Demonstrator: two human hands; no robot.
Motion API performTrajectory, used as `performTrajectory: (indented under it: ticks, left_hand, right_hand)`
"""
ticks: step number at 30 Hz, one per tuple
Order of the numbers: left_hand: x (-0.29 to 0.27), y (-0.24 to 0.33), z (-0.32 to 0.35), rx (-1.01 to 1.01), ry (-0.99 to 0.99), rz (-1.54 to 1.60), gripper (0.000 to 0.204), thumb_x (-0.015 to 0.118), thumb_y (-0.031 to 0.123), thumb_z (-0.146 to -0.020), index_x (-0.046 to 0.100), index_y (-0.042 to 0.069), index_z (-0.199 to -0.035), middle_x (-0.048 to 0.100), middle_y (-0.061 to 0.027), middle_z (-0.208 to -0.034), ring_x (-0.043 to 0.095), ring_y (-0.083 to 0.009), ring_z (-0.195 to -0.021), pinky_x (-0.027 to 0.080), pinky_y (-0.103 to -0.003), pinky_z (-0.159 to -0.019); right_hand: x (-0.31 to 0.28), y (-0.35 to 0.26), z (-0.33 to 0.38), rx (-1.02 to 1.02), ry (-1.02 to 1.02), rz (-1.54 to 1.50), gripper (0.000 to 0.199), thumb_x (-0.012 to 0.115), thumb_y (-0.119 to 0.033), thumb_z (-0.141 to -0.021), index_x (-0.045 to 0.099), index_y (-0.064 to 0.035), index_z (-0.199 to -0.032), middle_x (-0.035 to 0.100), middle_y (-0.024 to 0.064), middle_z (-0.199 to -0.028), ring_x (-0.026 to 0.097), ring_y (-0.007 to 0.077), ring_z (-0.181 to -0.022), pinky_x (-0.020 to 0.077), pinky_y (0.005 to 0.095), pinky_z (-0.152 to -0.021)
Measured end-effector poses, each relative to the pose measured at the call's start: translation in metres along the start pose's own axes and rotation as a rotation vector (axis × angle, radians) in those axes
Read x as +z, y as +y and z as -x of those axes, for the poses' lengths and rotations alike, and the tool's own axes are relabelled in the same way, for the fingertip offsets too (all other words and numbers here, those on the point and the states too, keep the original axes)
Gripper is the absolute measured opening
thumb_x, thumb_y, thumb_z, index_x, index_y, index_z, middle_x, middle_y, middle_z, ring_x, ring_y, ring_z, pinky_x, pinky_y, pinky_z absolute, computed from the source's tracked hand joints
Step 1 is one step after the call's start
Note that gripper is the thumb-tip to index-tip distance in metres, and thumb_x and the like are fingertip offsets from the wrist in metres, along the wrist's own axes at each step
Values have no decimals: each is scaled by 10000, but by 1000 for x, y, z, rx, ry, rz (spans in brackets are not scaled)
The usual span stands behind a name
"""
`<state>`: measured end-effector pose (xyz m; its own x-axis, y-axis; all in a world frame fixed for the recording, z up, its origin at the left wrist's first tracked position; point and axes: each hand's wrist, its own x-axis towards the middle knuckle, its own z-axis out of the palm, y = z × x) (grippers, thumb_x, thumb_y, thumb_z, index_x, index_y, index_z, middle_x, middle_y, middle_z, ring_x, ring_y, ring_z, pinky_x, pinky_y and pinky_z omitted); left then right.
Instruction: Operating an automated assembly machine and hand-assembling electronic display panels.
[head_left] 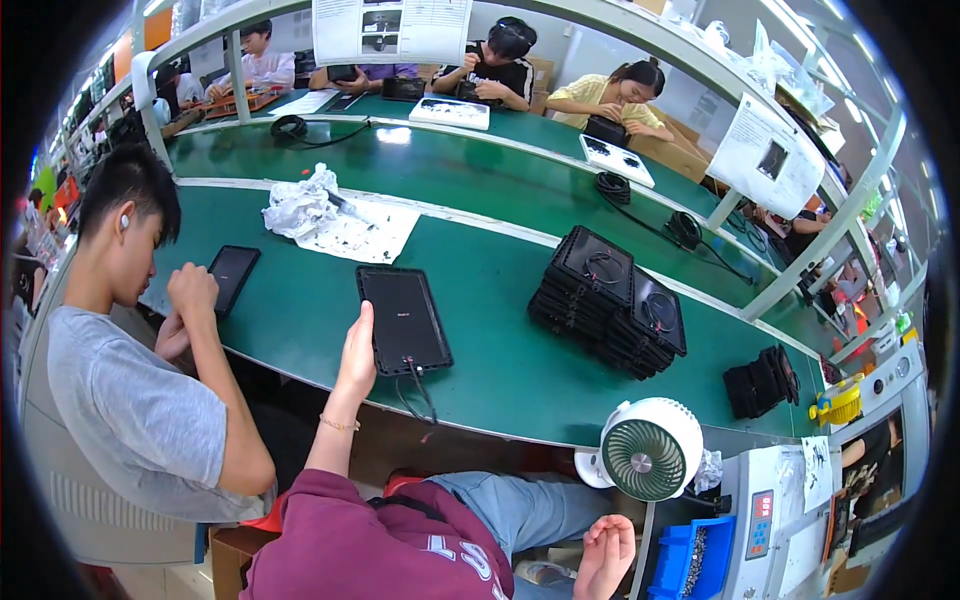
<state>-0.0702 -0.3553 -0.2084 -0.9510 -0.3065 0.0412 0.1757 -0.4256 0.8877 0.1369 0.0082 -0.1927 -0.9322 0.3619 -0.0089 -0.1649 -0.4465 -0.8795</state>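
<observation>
My left hand [357, 355] grips the left edge of a black tablet-shaped device [405, 325], its thumb along the rim and the other fingers mostly hidden. The device is tilted at the table's near edge, and a thin dark cable [422, 395] hangs from its lower end. Low on the right, my right hand [606, 556] is raised beside my knee with its fingers curled together; whatever they hold, if anything, does not show. Closest to that hand are a blue bin [716, 560] of small metal parts and a round white fan [652, 450].
Stacked black housings with coiled cables [610, 300] stand on the green table [480, 290], with more black pieces [760, 383] farther right. Crumpled white paper [305, 205] lies at the back. A co-worker [140, 380] sits close on the left; a grey machine [780, 510] stands right.
</observation>
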Motion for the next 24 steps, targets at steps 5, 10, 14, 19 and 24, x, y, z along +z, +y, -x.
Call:
performTrajectory:
  ticks: [5, 10, 14, 19, 24]
  left_hand:
    - [-61, -9, -33, -185, 34, -317, 545, 361, 418, -1008, 502, -42, -1264, 585, -111, -1223, 548, -165, -1092, 420, -300, -956]
    - [-16, 22, -27, 15, 188, -1235, 527, 473, 467, -917, 515, -3, -1151, 600, -212, -921, 577, -358, -908, 453, -468, -777]
    - [28, 34, -13, -144, 194, -1471, 899, 501, 693, -745, 274, 71, -1354, 476, -319, -1140, 515, -395, -1086, 432, -548, -839]
    - [64, 22, 5, -179, 204, -1889, 1189, 511, 856, -624, 193, 105, -1489, 505, -361, -1190, 540, -485, -1069, 427, -592, -877]
    - [45, 26, -11, -398, 147, -1835, 1310, 737, 675, -545, 44, 105, -1498, 340, -322, -1354, 351, -422, -1255, 333, -591, -990]
  right_hand:
    - [-9, 4, 3, 13, -15, 10, 271, 674, -149, -854, 533, 3, -1029, 573, 78, -894, 518, 130, -764, 427, 238, -697]
    - [-25, 8, 15, -12, 68, -26, 244, 664, -118, -855, 536, 6, -1022, 579, 75, -884, 523, 130, -761, 427, 237, -695]
    - [-33, 6, 30, 2, 74, -34, 169, 583, -107, -922, 552, -12, -1058, 553, 79, -939, 517, 144, -801, 440, 257, -726]
    - [-35, 14, 37, -6, 104, -99, 150, 569, -86, -926, 554, 2, -1046, 541, 70, -919, 504, 133, -786, 426, 240, -707]
    - [-41, 29, 34, 4, 143, -60, 194, 612, -103, -885, 549, 12, -1028, 564, 80, -905, 509, 137, -782, 418, 248, -700]
